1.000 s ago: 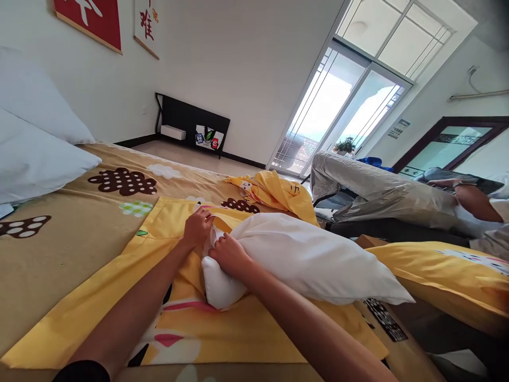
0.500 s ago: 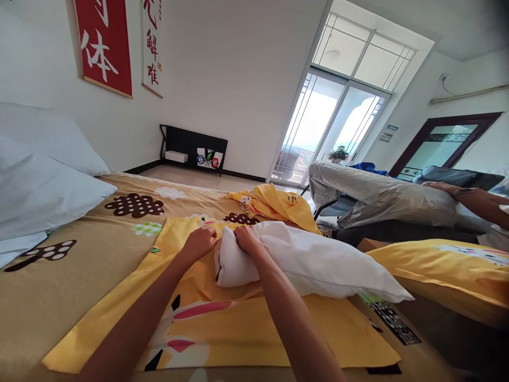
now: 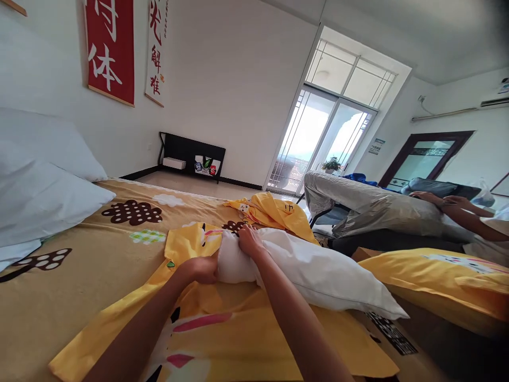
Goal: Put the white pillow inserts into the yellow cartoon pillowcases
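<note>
White and plump, the pillow (image 3: 320, 271) lies right under the right hand (image 3: 250, 243), whose fingers are clamped over its creased end. That grip probably squeezes the stuffing narrow and keeps the end from springing wide. The left hand (image 3: 204, 268) is just left of those fingers, against the pillow's tip; its own fingers go out of sight there, so I cannot tell whether they pinch or lie apart. Set opposite the right hand, it seems to steady the end from its other side.

Beneath both sets of fingers, the yellow cover (image 3: 254, 339) is spread over the bed (image 3: 79, 297). Just beyond the left fingers it rises in folds, perhaps pushed up by the hand and the pillow. To the right of the right fingers, the pillow's bulk rests on the cover, so the bed likely bears most of the weight and the grip need only manage the end.

Beyond the right fingers sits a rumpled cloth (image 3: 278, 213). Well right of them is a filled yellow pillow (image 3: 445, 281); well left of the left fingers, spare pillows (image 3: 51, 201) are heaped, all far enough off not to hinder either hand.
</note>
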Available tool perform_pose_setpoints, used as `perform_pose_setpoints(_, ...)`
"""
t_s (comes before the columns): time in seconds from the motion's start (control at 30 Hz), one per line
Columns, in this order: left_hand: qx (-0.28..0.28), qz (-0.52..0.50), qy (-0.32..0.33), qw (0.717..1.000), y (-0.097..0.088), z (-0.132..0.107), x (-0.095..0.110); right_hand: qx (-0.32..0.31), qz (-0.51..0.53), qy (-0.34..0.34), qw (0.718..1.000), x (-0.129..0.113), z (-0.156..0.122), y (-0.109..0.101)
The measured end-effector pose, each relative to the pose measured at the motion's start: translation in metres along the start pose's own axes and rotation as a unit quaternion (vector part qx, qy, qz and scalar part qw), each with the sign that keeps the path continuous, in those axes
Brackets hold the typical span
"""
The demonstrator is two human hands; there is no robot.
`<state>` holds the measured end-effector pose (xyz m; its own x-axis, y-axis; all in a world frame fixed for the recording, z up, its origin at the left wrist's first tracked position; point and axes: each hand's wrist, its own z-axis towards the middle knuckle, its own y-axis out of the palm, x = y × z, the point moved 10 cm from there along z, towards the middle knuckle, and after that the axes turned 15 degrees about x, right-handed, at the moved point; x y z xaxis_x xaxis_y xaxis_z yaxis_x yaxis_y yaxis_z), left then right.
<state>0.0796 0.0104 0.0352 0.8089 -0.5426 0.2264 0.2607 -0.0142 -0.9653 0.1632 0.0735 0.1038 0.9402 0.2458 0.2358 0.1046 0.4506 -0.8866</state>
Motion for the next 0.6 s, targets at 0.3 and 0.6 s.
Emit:
perform_pose_setpoints(0.3,0.037,-0.015,0.032,0.999,-0.061,-0.054,0.044,-0.032,0.063,-0.107,0.992,-0.054,-0.067,-0.008)
perform_pose_setpoints(0.6,0.001,-0.024,0.138,0.99,-0.053,-0.067,0.073,-0.067,0.242,-0.221,0.942,-0.08,-0.091,-0.027)
